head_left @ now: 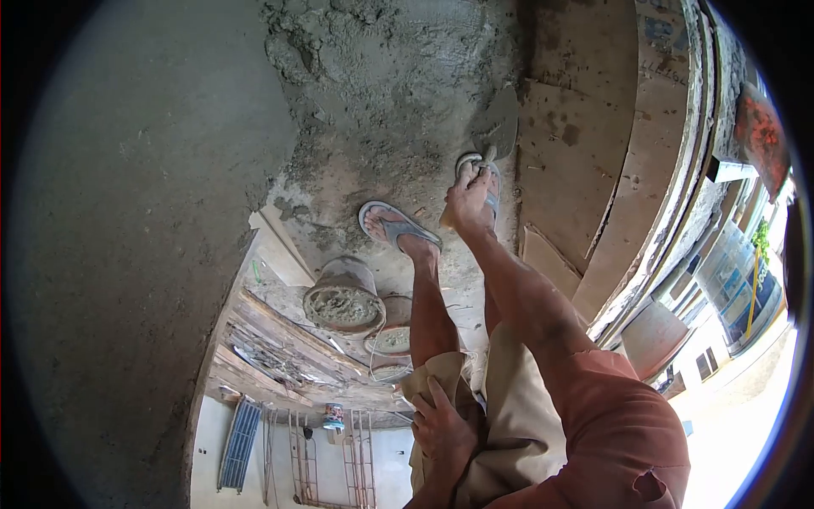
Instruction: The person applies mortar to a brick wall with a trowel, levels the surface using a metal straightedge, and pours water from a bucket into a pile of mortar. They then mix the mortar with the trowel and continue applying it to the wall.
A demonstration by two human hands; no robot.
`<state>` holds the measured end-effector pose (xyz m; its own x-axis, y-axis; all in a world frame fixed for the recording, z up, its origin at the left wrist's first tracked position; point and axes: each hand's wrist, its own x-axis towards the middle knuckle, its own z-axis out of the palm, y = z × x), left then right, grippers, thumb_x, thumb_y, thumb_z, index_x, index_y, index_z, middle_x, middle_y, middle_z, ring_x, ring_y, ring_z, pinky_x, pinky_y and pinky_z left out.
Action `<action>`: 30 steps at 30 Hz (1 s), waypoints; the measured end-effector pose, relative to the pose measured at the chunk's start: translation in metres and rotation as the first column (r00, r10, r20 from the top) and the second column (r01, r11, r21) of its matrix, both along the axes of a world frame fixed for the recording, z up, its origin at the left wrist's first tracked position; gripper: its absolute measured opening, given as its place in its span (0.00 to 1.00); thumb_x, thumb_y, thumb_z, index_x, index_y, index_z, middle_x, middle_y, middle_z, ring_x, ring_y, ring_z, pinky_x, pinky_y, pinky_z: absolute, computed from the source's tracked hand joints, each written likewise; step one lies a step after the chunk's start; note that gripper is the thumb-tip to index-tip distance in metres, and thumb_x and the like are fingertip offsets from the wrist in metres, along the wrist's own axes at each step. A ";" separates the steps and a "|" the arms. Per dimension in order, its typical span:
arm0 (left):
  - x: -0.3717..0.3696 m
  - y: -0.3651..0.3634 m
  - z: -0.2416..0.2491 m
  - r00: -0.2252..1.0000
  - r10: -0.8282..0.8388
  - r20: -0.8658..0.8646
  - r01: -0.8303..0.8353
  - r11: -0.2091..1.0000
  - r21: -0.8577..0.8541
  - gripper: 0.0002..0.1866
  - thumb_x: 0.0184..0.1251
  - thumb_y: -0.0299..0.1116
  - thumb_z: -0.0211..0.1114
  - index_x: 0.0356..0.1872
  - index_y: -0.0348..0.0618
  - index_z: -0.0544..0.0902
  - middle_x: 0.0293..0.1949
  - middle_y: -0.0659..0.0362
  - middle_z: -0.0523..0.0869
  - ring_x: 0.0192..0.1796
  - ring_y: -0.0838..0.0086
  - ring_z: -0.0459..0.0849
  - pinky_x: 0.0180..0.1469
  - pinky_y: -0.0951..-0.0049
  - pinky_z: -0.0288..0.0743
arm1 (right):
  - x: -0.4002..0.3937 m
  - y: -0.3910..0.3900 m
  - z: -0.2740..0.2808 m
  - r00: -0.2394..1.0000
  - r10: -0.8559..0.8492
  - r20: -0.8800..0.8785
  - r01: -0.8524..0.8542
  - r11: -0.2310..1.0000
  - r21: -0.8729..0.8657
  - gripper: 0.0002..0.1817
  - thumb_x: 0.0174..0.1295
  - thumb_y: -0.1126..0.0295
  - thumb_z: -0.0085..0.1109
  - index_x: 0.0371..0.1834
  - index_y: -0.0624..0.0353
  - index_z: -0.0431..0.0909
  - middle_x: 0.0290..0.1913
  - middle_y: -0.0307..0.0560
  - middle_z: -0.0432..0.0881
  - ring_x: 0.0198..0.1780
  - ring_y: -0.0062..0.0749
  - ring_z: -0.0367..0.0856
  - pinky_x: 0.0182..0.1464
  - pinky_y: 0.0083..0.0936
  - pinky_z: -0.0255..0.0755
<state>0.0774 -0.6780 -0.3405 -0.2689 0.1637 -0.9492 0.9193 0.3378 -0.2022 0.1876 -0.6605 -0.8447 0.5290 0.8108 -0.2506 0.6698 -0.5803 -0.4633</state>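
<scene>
Trowel [502,119]: blade lies just beyond the right hand [469,197], flat or nearly so on the floor, at the edge of the rough wet cement [381,76] and close beside the cardboard [577,127]. Right hand is clenched round the handle, its butt poking out at the heel of the hand, arm stretched down past the knee. Step in hand, as judged: blade at the cement surface, low, no visible load on top; whether it is pressing or just resting, can't tell. Any stroke from here calls for a firm grip, a level blade and care at the cardboard edge, which leaves little room right of the hand. The right sandal [493,191] is right by the same hand, so toes are tight to the tool. Left hand [445,431] is off the tools, fingers spread over the shorts [517,399] at the thigh; nothing seen in it, palm side hidden. Left sandal [398,227] is left of the right hand and ahead of the left one. Bucket [343,310] with lumpy grey mix sits ahead and to the left of the left hand, tilted-looking, but lens bend makes that unsure; more containers of mix are just beside it, partly hidden. Smooth grey surface [153,170] spreads well to the left of both hands, rough patch ahead of the right.
</scene>
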 end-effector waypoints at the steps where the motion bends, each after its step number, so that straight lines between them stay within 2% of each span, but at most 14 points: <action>1: -0.002 0.000 -0.001 1.000 -0.009 0.002 0.009 1.000 -0.017 0.43 0.51 0.42 0.70 0.70 0.42 0.63 0.53 0.43 0.70 0.46 0.49 0.79 0.50 0.55 0.74 | -0.010 0.013 0.017 1.000 -0.022 0.006 0.022 1.000 0.000 0.31 0.73 0.53 0.44 0.67 0.70 0.58 0.52 0.74 0.77 0.51 0.66 0.78 0.59 0.49 0.66; 2: -0.003 -0.004 -0.002 1.000 -0.028 0.005 0.028 0.999 -0.023 0.43 0.51 0.42 0.70 0.70 0.42 0.63 0.53 0.43 0.70 0.46 0.49 0.79 0.50 0.55 0.74 | -0.034 0.044 0.058 0.843 -0.453 -0.289 0.409 0.890 -0.203 0.33 0.73 0.53 0.44 0.69 0.72 0.56 0.53 0.76 0.76 0.54 0.66 0.77 0.60 0.47 0.66; 3: -0.005 -0.009 -0.001 0.997 -0.077 -0.002 0.077 0.997 -0.003 0.41 0.52 0.38 0.68 0.70 0.43 0.63 0.53 0.43 0.70 0.45 0.50 0.80 0.49 0.56 0.74 | -0.062 0.063 0.080 0.436 -0.787 -0.436 0.624 0.613 -0.485 0.35 0.73 0.54 0.44 0.71 0.74 0.53 0.55 0.77 0.75 0.56 0.66 0.76 0.61 0.46 0.66; 5: -0.009 -0.012 -0.006 0.990 -0.140 -0.018 0.141 0.990 0.015 0.40 0.52 0.34 0.67 0.70 0.43 0.64 0.53 0.42 0.70 0.44 0.50 0.80 0.47 0.57 0.75 | -0.118 0.075 0.039 0.568 -0.729 -0.383 0.697 0.673 -0.247 0.33 0.74 0.55 0.43 0.68 0.74 0.56 0.54 0.80 0.74 0.54 0.67 0.77 0.58 0.46 0.69; 8: -0.013 -0.012 -0.004 0.983 -0.178 -0.050 0.178 0.984 0.001 0.39 0.52 0.29 0.64 0.70 0.44 0.64 0.53 0.43 0.70 0.43 0.50 0.81 0.46 0.58 0.76 | -0.152 0.132 0.076 0.459 -0.802 -0.382 0.791 0.565 -0.235 0.29 0.74 0.55 0.44 0.65 0.71 0.59 0.52 0.79 0.75 0.52 0.70 0.77 0.55 0.48 0.70; 11: -0.015 -0.011 -0.006 0.986 -0.164 -0.029 0.164 0.986 0.010 0.38 0.53 0.29 0.64 0.70 0.44 0.64 0.53 0.43 0.71 0.43 0.50 0.81 0.46 0.58 0.77 | -0.152 0.144 0.117 0.606 -0.648 -0.461 0.609 0.751 -0.256 0.25 0.73 0.56 0.44 0.61 0.68 0.62 0.47 0.77 0.78 0.49 0.70 0.78 0.53 0.51 0.69; 13: -0.015 -0.009 -0.004 0.976 -0.214 -0.032 0.215 0.976 0.041 0.38 0.53 0.29 0.64 0.70 0.45 0.64 0.52 0.43 0.71 0.43 0.52 0.81 0.45 0.59 0.77 | -0.151 0.132 0.126 0.725 -0.265 -0.636 -0.006 0.920 -0.391 0.23 0.73 0.57 0.45 0.60 0.65 0.63 0.42 0.74 0.80 0.46 0.70 0.78 0.52 0.52 0.68; 17: -0.017 0.008 -0.002 0.986 -0.164 -0.034 0.165 0.985 0.041 0.37 0.55 0.29 0.62 0.70 0.46 0.65 0.53 0.44 0.72 0.43 0.53 0.81 0.45 0.59 0.76 | -0.157 0.112 0.110 0.665 -0.550 -0.505 0.482 0.833 -0.272 0.24 0.73 0.56 0.45 0.61 0.66 0.63 0.40 0.73 0.80 0.44 0.70 0.78 0.50 0.53 0.69; 19: -0.015 0.007 -0.005 0.977 -0.205 -0.054 0.208 0.977 0.049 0.35 0.57 0.30 0.61 0.70 0.45 0.65 0.53 0.45 0.72 0.43 0.53 0.80 0.44 0.59 0.76 | -0.156 0.101 0.093 0.303 -0.841 -0.449 0.734 0.506 -0.453 0.24 0.73 0.56 0.45 0.62 0.65 0.62 0.40 0.74 0.79 0.45 0.71 0.78 0.50 0.54 0.68; 20: -0.017 0.006 -0.005 0.977 -0.208 -0.052 0.211 0.976 0.049 0.35 0.57 0.30 0.61 0.70 0.45 0.65 0.53 0.45 0.72 0.43 0.53 0.80 0.44 0.59 0.76 | -0.160 0.106 0.095 0.301 -0.842 -0.448 0.737 0.503 -0.452 0.24 0.73 0.56 0.45 0.62 0.65 0.62 0.40 0.74 0.79 0.45 0.71 0.78 0.50 0.54 0.68; 22: -0.017 0.000 -0.007 0.964 -0.246 -0.100 0.255 0.964 0.079 0.33 0.58 0.30 0.60 0.69 0.45 0.66 0.52 0.46 0.72 0.42 0.54 0.80 0.44 0.59 0.76 | -0.184 0.126 0.105 0.547 -0.615 -0.568 0.502 0.784 -0.366 0.23 0.73 0.56 0.45 0.59 0.65 0.63 0.39 0.73 0.79 0.44 0.70 0.78 0.48 0.55 0.68; 25: -0.019 0.000 -0.005 0.967 -0.253 -0.035 0.255 0.957 0.140 0.34 0.58 0.30 0.60 0.69 0.44 0.66 0.53 0.45 0.72 0.42 0.54 0.80 0.44 0.59 0.76 | -0.198 0.147 0.102 0.625 -0.584 -0.518 0.423 0.811 -0.404 0.20 0.73 0.57 0.45 0.54 0.65 0.64 0.37 0.72 0.79 0.42 0.70 0.78 0.46 0.56 0.68; 27: -0.020 0.007 -0.003 0.975 -0.221 -0.033 0.223 0.970 0.094 0.34 0.57 0.29 0.60 0.69 0.44 0.66 0.54 0.45 0.72 0.42 0.54 0.80 0.45 0.58 0.75 | -0.187 0.153 0.118 0.810 -0.273 -0.519 0.256 0.961 -0.106 0.19 0.74 0.57 0.46 0.53 0.63 0.65 0.31 0.62 0.78 0.26 0.51 0.78 0.31 0.47 0.71; 30: -0.020 0.012 -0.001 0.989 -0.147 -0.025 0.147 0.989 -0.019 0.38 0.56 0.32 0.64 0.71 0.46 0.62 0.55 0.44 0.70 0.47 0.51 0.79 0.50 0.55 0.74 | -0.155 0.127 0.162 0.590 -0.593 -0.548 0.470 0.804 -0.365 0.20 0.74 0.57 0.44 0.53 0.64 0.63 0.34 0.70 0.79 0.41 0.69 0.79 0.46 0.58 0.67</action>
